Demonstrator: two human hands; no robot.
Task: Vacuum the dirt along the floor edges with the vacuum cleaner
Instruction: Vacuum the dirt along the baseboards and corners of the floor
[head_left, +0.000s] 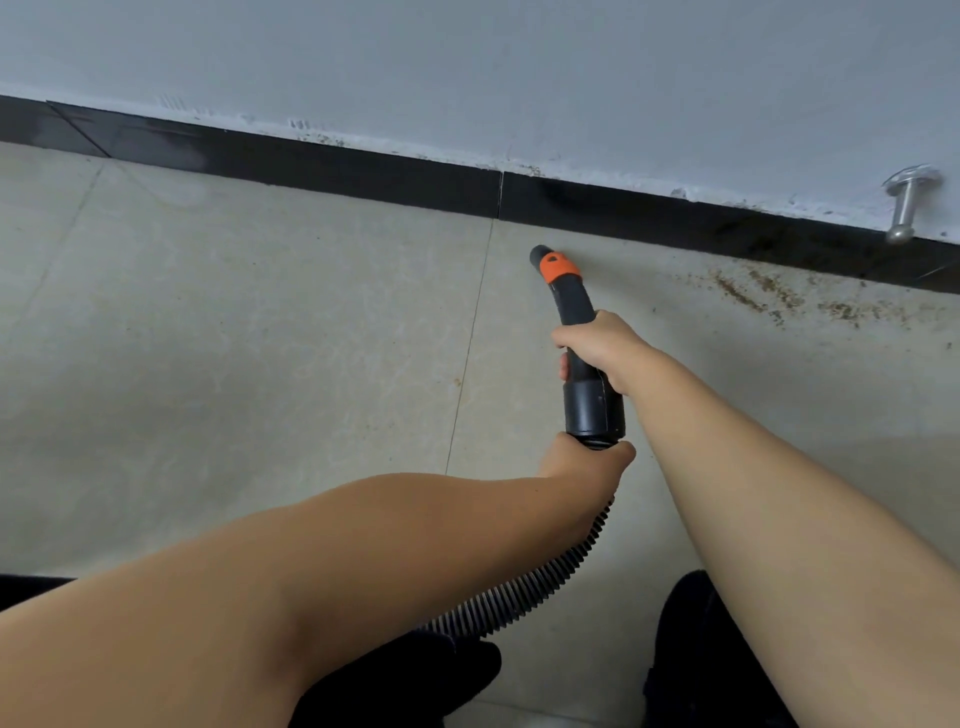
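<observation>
A black vacuum nozzle (569, 306) with an orange collar points at the floor just short of the black skirting board (363, 171). My right hand (605, 348) grips the curved handle of the nozzle. My left hand (587, 467) holds the ribbed black hose (561, 566) right below the handle's cuff. Brown dirt (769, 293) lies scattered on the beige tile along the skirting, to the right of the nozzle tip and apart from it.
A grey-white wall (467, 67) rises above the skirting. A metal door stop (906, 208) sticks out of the wall at the far right. Dark trouser legs (691, 649) show at the bottom. Beige tiled floor (234, 338) spreads to the left.
</observation>
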